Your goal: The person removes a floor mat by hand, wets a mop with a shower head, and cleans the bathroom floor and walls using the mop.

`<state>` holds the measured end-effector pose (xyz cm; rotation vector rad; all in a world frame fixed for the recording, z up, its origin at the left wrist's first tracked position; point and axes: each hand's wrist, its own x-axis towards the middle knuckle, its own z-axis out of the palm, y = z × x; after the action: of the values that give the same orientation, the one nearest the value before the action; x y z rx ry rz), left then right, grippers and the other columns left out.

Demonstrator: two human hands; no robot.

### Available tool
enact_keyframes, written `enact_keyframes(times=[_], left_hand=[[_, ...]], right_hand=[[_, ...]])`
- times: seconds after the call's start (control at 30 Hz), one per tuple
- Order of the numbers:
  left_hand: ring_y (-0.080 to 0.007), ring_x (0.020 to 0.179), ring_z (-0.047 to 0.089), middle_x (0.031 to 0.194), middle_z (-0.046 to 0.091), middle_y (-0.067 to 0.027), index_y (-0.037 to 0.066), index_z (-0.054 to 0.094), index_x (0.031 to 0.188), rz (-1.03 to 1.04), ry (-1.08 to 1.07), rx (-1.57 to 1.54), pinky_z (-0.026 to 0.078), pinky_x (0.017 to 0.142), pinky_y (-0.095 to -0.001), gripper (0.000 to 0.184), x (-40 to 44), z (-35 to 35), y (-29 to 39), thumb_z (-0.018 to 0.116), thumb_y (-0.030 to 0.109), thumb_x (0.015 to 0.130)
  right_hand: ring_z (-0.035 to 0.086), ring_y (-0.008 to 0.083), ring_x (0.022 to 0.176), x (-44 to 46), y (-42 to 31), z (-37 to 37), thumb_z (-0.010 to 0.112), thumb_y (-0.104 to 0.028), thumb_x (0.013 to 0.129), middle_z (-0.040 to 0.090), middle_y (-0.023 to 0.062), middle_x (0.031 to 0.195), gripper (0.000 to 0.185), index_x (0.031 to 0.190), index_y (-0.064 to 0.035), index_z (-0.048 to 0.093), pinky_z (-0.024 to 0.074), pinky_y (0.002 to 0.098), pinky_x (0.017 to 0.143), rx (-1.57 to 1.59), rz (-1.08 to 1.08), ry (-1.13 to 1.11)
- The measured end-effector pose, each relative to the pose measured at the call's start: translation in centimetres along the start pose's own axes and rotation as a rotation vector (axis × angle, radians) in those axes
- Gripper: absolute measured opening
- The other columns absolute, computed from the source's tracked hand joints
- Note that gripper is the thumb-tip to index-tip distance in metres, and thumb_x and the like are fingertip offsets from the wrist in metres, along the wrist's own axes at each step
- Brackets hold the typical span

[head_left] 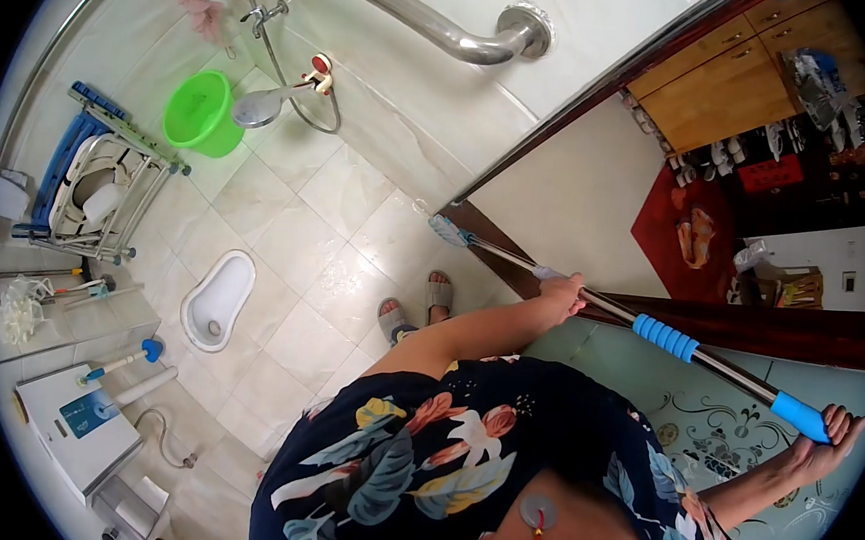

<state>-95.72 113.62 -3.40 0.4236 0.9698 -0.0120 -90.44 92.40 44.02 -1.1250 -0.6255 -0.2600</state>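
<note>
A long metal pole [606,304] with blue grips runs slantwise from the centre to the right. My left hand [559,295] is closed around its lower part. At the upper end, my right hand [822,443] wraps the blue end grip [798,416]. A second, ribbed blue grip [664,337] sits between my hands. The flat blue-and-white head [448,231] of the pole is at the floor's edge beside the doorway's dark frame. My feet in grey sandals [439,293] are on the tiles, left of the pole.
A squat toilet [218,300] is set in the wet tiled floor [340,233]. A green bucket [204,114], shower head [259,107] and folded commode chair [97,186] are at upper left. A grab bar [439,40] crosses the top. Beyond the doorway lie a red mat [676,237] and shoes.
</note>
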Motion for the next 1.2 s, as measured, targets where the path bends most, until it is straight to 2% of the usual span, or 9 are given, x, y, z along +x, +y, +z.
enact_keyframes(times=[0.2, 0.27, 0.37, 0.8, 0.9, 0.97, 1.0, 1.13, 1.2], left_hand=[[-0.0135, 0.052, 0.054, 0.072, 0.059, -0.0086, 0.002, 0.056, 0.082, 0.005, 0.005, -0.031, 0.040, 0.039, -0.0239, 0.035, 0.1, -0.3, -0.3, 0.051, 0.037, 0.086], [-0.0169, 0.055, 0.060, 0.074, 0.061, -0.0107, 0.000, 0.059, 0.083, -0.016, 0.022, -0.059, 0.043, 0.039, -0.0252, 0.034, 0.3, -0.3, -0.3, 0.057, 0.034, 0.084], [-0.0132, 0.054, 0.054, 0.071, 0.059, -0.0091, 0.002, 0.056, 0.083, -0.008, -0.017, -0.022, 0.039, 0.039, -0.0239, 0.037, -0.1, -0.4, -0.1, 0.051, 0.039, 0.086], [-0.0128, 0.055, 0.054, 0.070, 0.058, -0.0064, 0.004, 0.055, 0.083, -0.035, -0.072, -0.033, 0.042, 0.044, -0.0244, 0.031, -0.6, -1.1, 0.1, 0.051, 0.035, 0.085], [-0.0140, 0.054, 0.056, 0.071, 0.059, -0.0090, 0.002, 0.055, 0.083, -0.052, -0.057, -0.035, 0.043, 0.041, -0.0250, 0.033, -0.9, -1.6, 0.3, 0.053, 0.035, 0.084], [-0.0134, 0.053, 0.055, 0.070, 0.058, -0.0082, 0.002, 0.055, 0.083, -0.054, -0.086, -0.055, 0.043, 0.042, -0.0241, 0.033, -2.3, -1.8, 1.4, 0.054, 0.035, 0.083], [-0.0129, 0.052, 0.054, 0.069, 0.058, -0.0076, 0.003, 0.054, 0.083, -0.066, -0.114, -0.065, 0.043, 0.042, -0.0240, 0.033, -1.4, -1.9, 1.1, 0.054, 0.036, 0.083], [-0.0131, 0.052, 0.054, 0.068, 0.057, -0.0073, 0.004, 0.053, 0.083, -0.062, -0.153, -0.076, 0.043, 0.041, -0.0240, 0.032, -0.7, -1.9, 1.7, 0.055, 0.036, 0.084], [-0.0137, 0.053, 0.055, 0.068, 0.057, -0.0069, 0.004, 0.054, 0.083, -0.055, -0.211, -0.093, 0.043, 0.041, -0.0242, 0.032, 0.2, -1.7, 2.4, 0.055, 0.036, 0.084]], right_hand=[[0.026, 0.0130, 0.054, -0.2, -0.1, -0.2, 0.050, -0.008, 0.094, 0.027, 0.0002, 0.055, 0.038, 0.061, -0.0113, 0.033, 0.0292, 0.0294, 0.054, 0.015, -0.011, -0.028], [0.025, 0.0131, 0.054, -0.2, -0.1, -0.2, 0.050, -0.008, 0.094, 0.027, 0.0004, 0.055, 0.038, 0.061, -0.0111, 0.032, 0.0292, 0.0293, 0.054, 0.013, -0.016, -0.016], [0.026, 0.0131, 0.054, -0.4, -0.2, -0.2, 0.050, -0.008, 0.094, 0.027, 0.0006, 0.054, 0.038, 0.060, -0.0112, 0.032, 0.0295, 0.0294, 0.055, 0.000, -0.013, 0.008], [0.027, 0.0124, 0.054, -0.9, -0.5, -1.0, 0.048, -0.009, 0.095, 0.028, 0.0003, 0.054, 0.038, 0.061, -0.0114, 0.032, 0.0307, 0.0284, 0.056, -0.006, -0.018, -0.085], [0.028, 0.0107, 0.055, -2.0, 0.4, -0.4, 0.048, -0.012, 0.096, 0.030, -0.0009, 0.058, 0.028, 0.069, -0.0074, 0.041, 0.0300, 0.0262, 0.057, 0.018, -0.063, -0.128], [0.028, 0.0090, 0.056, -3.1, 1.9, 0.8, 0.048, -0.016, 0.096, 0.031, -0.0020, 0.062, 0.018, 0.083, -0.0039, 0.048, 0.0290, 0.0244, 0.057, 0.062, 0.045, -0.170], [0.028, 0.0080, 0.056, -3.6, 3.4, 0.5, 0.049, -0.020, 0.096, 0.032, -0.0025, 0.063, 0.017, 0.093, -0.0027, 0.051, 0.0285, 0.0237, 0.056, 0.127, 0.059, -0.277], [0.031, 0.0067, 0.054, -4.8, 7.1, 2.7, 0.048, -0.020, 0.097, 0.035, -0.0028, 0.061, 0.018, 0.091, -0.0040, 0.051, 0.0285, 0.0221, 0.053, 0.239, 0.135, -0.295], [0.031, 0.0055, 0.050, -4.7, 9.8, 3.8, 0.045, -0.020, 0.098, 0.036, -0.0044, 0.058, 0.018, 0.095, -0.0044, 0.054, 0.0274, 0.0208, 0.050, 0.207, 0.118, -0.330]])
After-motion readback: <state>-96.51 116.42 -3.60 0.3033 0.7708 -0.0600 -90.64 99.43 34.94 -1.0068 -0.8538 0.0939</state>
